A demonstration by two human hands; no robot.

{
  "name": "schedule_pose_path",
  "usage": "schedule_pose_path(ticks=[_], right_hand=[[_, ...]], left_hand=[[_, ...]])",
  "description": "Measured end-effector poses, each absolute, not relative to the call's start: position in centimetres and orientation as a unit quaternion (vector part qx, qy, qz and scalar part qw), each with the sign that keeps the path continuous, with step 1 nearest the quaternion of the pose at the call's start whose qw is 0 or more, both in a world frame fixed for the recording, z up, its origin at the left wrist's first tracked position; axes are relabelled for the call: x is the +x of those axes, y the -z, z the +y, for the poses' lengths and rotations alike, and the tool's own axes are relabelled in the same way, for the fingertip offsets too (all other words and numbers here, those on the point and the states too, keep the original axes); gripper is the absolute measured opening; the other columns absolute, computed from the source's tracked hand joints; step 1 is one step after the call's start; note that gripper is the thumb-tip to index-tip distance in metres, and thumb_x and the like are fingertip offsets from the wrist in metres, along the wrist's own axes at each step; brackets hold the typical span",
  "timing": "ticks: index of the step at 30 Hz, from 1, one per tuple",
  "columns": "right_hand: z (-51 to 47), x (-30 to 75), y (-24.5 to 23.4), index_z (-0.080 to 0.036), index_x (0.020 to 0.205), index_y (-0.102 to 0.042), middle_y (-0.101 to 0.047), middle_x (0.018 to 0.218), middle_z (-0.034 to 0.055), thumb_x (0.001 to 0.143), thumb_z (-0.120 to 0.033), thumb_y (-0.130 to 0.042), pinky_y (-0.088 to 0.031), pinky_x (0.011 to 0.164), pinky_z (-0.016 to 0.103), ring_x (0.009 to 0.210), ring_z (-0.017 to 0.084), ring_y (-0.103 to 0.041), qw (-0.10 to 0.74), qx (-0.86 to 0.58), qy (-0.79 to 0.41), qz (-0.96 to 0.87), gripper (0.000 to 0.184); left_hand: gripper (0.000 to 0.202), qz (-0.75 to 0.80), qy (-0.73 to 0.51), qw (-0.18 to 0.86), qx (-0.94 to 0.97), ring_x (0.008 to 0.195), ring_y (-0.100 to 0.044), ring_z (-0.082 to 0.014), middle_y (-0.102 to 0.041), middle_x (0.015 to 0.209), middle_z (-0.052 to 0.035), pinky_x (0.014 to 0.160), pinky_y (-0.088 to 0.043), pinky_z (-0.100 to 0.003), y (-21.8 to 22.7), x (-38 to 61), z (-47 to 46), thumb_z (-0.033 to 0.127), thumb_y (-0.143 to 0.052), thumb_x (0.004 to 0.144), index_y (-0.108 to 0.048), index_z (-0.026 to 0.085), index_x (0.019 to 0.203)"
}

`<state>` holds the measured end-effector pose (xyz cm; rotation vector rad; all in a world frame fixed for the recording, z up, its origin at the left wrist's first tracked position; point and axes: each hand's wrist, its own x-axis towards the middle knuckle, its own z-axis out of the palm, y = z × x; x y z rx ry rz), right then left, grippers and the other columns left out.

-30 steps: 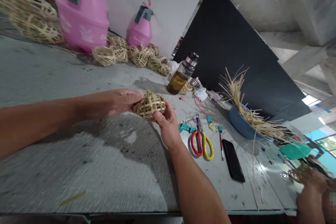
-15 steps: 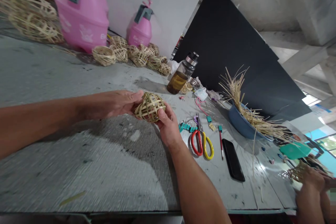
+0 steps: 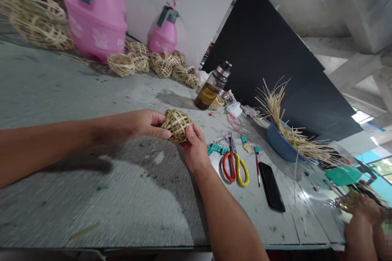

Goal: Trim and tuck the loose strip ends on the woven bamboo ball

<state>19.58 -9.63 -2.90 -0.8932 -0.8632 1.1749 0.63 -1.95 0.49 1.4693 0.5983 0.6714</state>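
Note:
A small rounded weave of bamboo strips, a woven bamboo ball (image 3: 177, 125), is held between my two hands above the table. My right hand (image 3: 197, 149) grips its right side, the thumb pressed on the near face and the fingers curled behind. On its left side my left hand (image 3: 145, 124) pinches the edge, thumb toward me and fingers at the back. Part of the ball's underside and far side is hidden by the fingers. To the right of my right hand lie scissors (image 3: 234, 167) with one red and one yellow handle.
Several woven balls (image 3: 162, 67) line the wall beside two pink sprayers (image 3: 96, 20). A bottle of brown liquid (image 3: 208, 96) stands beyond my hands. Rightward are teal clips (image 3: 218, 149), a black phone (image 3: 271, 187), a blue basin (image 3: 280, 140) of strips, and another person's hands (image 3: 366, 212).
My left hand has shifted its hold, its thumb moving from the top of the ball down to its near left side. The ball has turned slightly in my right hand.

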Motion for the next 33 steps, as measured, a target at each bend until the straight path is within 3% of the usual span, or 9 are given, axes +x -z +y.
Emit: schedule_pose_path(ticks=[3, 10, 14, 17, 26, 33], right_hand=[[-9.6, 19.5, 2.8, -0.027, 0.118, -0.081, -0.084, 0.118, 0.0039, 0.072, -0.066, -0.101, -0.067, 0.085, 0.033, 0.101, 0.022, -0.077, 0.66, -0.393, -0.518, -0.377, 0.063], [-9.8, 19.3, 2.7, -0.029, 0.116, -0.08, -0.083, 0.118, 0.0027, 0.072, -0.065, -0.101, -0.066, 0.085, 0.032, 0.103, 0.022, -0.077, 0.66, -0.401, -0.502, -0.389, 0.061], [-9.6, 19.4, 2.8, -0.027, 0.11, -0.08, -0.082, 0.108, 0.0026, 0.075, -0.068, -0.098, -0.063, 0.071, 0.028, 0.09, 0.019, -0.074, 0.657, -0.404, -0.504, -0.389, 0.058], [-9.4, 19.6, 2.9, -0.025, 0.108, -0.078, -0.081, 0.104, 0.0024, 0.077, -0.068, -0.097, -0.058, 0.065, 0.025, 0.085, 0.018, -0.071, 0.651, -0.411, -0.508, -0.386, 0.056], [-9.9, 19.1, 2.2, -0.026, 0.113, -0.079, -0.08, 0.107, 0.0022, 0.071, -0.062, -0.102, -0.057, 0.066, 0.024, 0.086, 0.017, -0.069, 0.655, -0.393, -0.521, -0.381, 0.06], [-9.8, 19.4, 2.4, -0.026, 0.114, -0.078, -0.081, 0.109, 0.0026, 0.07, -0.062, -0.103, -0.058, 0.065, 0.025, 0.086, 0.018, -0.07, 0.642, -0.4, -0.523, -0.392, 0.062]], left_hand=[[0.033, 0.256, -0.248, 0.689, 0.631, 0.068, -0.07, -0.0214, -0.083, 0.086, -0.0067, 0.059, -0.054, -0.026, -0.8, 1.2, -2.9, 0.033, -0.097, 0.063, -0.086, 0.018, 0.091], [0.029, 0.246, -0.262, 0.719, 0.596, 0.064, -0.07, -0.021, -0.082, 0.081, -0.0059, 0.056, -0.057, -0.028, -0.5, 1.5, -3.2, 0.032, -0.097, 0.062, -0.084, 0.019, 0.085], [0.034, 0.253, -0.297, 0.69, 0.609, 0.076, -0.074, -0.0216, -0.085, 0.091, -0.0055, 0.064, -0.059, -0.026, -0.6, 1.7, -3.2, 0.03, -0.096, 0.064, -0.088, 0.019, 0.095], [0.035, 0.266, -0.308, 0.68, 0.61, 0.075, -0.073, -0.0211, -0.085, 0.09, -0.0053, 0.063, -0.057, -0.026, -0.4, 1.9, -3.3, 0.031, -0.096, 0.065, -0.089, 0.019, 0.098], [0.03, 0.277, -0.309, 0.691, 0.592, 0.064, -0.069, -0.0201, -0.083, 0.081, -0.0061, 0.053, -0.053, -0.026, -0.4, 2.0, -3.5, 0.032, -0.093, 0.063, -0.088, 0.019, 0.09], [0.033, 0.283, -0.316, 0.683, 0.595, 0.067, -0.068, -0.0202, -0.079, 0.075, -0.0028, 0.055, -0.052, -0.025, 0.2, 2.2, -3.0, 0.03, -0.09, 0.061, -0.086, 0.018, 0.092]])
